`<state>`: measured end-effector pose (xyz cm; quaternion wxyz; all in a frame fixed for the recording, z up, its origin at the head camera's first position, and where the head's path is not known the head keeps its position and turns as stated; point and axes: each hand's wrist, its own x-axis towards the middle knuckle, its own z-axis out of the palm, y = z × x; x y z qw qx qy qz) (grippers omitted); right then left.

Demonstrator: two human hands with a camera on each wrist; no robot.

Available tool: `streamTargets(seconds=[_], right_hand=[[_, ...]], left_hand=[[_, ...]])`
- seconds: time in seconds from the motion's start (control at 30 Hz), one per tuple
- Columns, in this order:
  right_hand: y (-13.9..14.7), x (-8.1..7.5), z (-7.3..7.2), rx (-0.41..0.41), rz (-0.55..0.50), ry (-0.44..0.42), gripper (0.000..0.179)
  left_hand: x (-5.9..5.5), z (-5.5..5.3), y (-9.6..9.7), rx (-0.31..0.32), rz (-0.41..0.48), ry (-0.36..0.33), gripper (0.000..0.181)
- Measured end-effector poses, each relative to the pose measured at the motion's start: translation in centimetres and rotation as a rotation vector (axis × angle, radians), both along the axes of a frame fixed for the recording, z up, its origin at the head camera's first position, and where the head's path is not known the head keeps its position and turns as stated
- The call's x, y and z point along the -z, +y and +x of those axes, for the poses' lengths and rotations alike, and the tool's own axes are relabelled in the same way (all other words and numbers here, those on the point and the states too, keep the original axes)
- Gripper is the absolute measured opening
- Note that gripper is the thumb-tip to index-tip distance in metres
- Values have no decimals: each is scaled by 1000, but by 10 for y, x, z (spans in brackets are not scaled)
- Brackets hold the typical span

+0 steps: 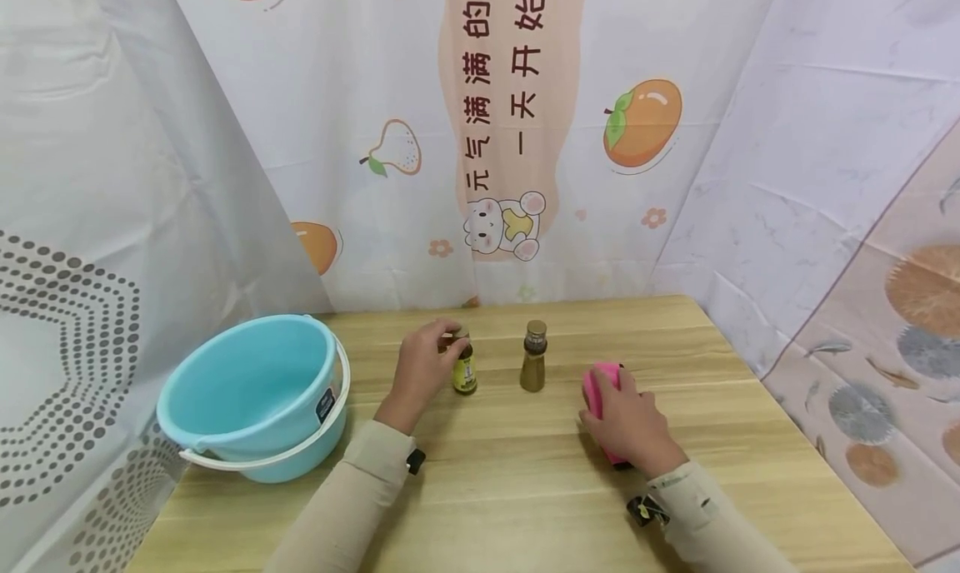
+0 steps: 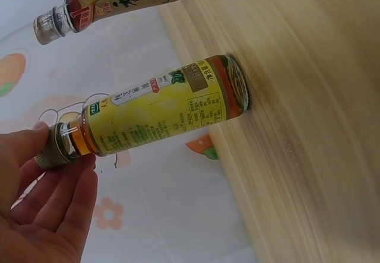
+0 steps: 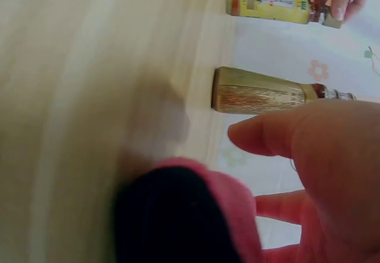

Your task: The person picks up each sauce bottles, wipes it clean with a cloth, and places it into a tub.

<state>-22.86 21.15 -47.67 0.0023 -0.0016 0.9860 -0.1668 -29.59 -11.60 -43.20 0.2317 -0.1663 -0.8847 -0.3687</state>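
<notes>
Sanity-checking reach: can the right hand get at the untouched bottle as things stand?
Probably yes: only bare tabletop shows between the right hand and the untouched bottle in the head view. The hand is at the pink-and-black object, so it would likely have to leave that first.

Curtained-off booth: printed cloths (image 1: 360, 215) hang behind and beside wood-grain table (image 1: 510, 481).
</notes>
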Motion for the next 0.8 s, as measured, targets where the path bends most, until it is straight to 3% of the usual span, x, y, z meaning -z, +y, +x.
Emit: streamTargets(seconds=[0.37,0.8], right_hand=[[-2,9,6,26,70,-49,73],[4,11,0,5,-3,70,67]], left_hand=[[2,7,1,8,2,49,18],[5,14,2,33,3,97,17]])
